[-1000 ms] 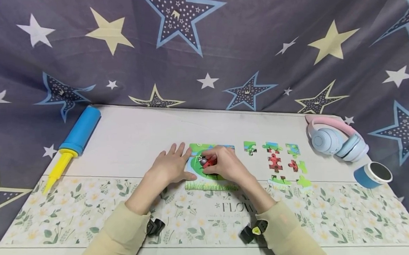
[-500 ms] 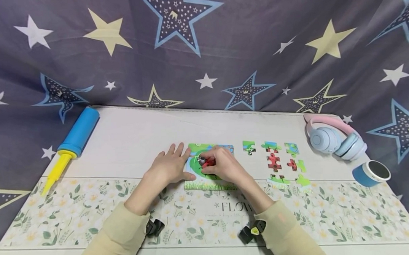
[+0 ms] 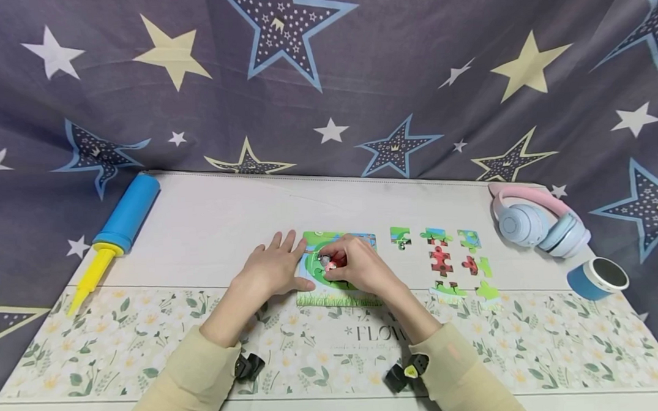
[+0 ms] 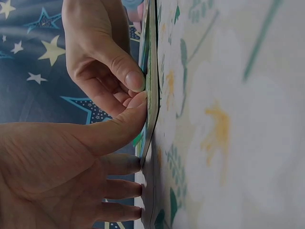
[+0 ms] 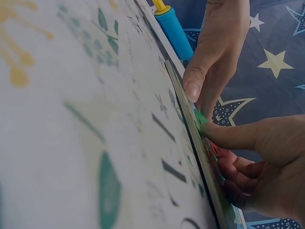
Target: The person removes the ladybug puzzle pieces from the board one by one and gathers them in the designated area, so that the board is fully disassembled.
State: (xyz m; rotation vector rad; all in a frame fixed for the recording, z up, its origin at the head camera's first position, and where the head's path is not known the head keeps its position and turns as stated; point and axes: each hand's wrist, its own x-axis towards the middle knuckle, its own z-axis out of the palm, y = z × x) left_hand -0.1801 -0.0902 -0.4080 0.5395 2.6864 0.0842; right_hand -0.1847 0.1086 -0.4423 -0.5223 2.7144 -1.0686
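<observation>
A jigsaw puzzle board (image 3: 319,299) with a ladybug picture lies on the table between both hands. My left hand (image 3: 275,270) rests at its left edge, fingers spread and straight, the thumb near the lower left side. With thumb and fingertips, my right hand (image 3: 363,266) pinches a puzzle piece (image 3: 326,262) showing the ladybug's head, at the middle of the board. In the right wrist view, the green edge of the piece (image 5: 199,116) stands raised from the board beside the thumb. The right hand covers the board's right part. Several loose puzzle pieces (image 3: 440,262) lie to the right.
A blue and yellow hand pump (image 3: 128,213) lies at the table's left. Pink and blue headphones (image 3: 523,226) and a blue cylinder with a dark top (image 3: 591,283) stand at the right. A star-patterned curtain (image 3: 303,108) hangs behind the table's far edge.
The ladybug piece under my right fingertips has tilted up, and its surface looks paler. My left hand has stayed in place on the board's edge.
</observation>
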